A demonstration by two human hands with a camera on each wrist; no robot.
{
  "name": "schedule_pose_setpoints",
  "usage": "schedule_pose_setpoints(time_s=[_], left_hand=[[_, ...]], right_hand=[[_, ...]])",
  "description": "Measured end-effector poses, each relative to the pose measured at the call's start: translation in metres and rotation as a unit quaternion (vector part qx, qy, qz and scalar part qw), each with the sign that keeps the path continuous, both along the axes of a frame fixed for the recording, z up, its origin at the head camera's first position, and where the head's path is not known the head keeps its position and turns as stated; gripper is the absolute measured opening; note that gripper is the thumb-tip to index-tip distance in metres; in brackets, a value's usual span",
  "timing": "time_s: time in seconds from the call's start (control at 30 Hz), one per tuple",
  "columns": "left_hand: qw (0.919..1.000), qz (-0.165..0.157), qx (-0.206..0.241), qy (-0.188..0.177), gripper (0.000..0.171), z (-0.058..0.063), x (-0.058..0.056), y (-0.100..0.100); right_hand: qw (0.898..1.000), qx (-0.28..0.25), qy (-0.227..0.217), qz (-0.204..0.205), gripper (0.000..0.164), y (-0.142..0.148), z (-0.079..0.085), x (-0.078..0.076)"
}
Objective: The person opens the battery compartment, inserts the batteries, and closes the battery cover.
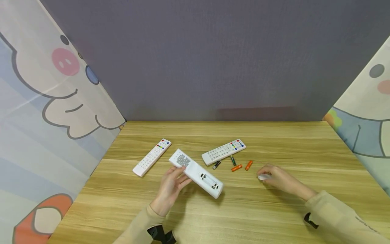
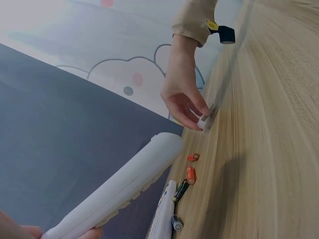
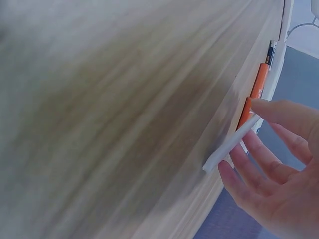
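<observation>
A white remote control (image 1: 198,173) is gripped at one end by my left hand (image 1: 171,185), its back turned up and its battery compartment uncovered, with metal contacts showing. In the left wrist view the same remote (image 2: 119,181) is seen edge-on, raised off the table. My right hand (image 1: 278,179) pinches a small white battery cover (image 1: 264,177) between thumb and fingers, low over the wood. From the right wrist the cover (image 3: 232,144) appears as a thin slab. Left of that hand lie two orange batteries (image 1: 236,167), a green-black battery (image 1: 233,160) and a dark battery (image 1: 216,165).
A second white remote (image 1: 223,151) lies buttons up behind the batteries. Another remote (image 1: 152,157) lies buttons up at the left of the wooden table (image 1: 122,203). A grey panel (image 1: 213,61) rises along the table's back edge, and cartoon-printed cloth (image 1: 76,101) stands at the sides.
</observation>
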State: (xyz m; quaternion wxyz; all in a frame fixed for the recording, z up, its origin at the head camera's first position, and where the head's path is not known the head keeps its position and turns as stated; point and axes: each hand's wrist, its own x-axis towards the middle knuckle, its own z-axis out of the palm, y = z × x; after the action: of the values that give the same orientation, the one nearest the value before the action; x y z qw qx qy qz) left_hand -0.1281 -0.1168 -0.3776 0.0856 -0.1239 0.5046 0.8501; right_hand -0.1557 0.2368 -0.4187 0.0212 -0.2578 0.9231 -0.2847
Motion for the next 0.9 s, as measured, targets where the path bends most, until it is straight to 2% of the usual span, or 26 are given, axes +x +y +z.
schedule_pose_setpoints(time_s=[0.3,0.6,0.9], left_hand=[[1.0,0.0,0.003,-0.006,0.031,0.0,0.0,0.001],[1.0,0.003,0.0,-0.004,0.027,0.001,0.001,0.002],[1.0,0.002,-0.009,-0.003,0.026,0.001,0.001,0.002]], right_hand=[[1.0,0.003,0.003,0.012,0.024,-0.001,-0.002,-0.002],[0.999,-0.024,-0.043,0.019,0.02,-0.003,0.002,-0.007],[0.998,-0.012,-0.058,0.006,0.023,-0.008,0.008,-0.016]])
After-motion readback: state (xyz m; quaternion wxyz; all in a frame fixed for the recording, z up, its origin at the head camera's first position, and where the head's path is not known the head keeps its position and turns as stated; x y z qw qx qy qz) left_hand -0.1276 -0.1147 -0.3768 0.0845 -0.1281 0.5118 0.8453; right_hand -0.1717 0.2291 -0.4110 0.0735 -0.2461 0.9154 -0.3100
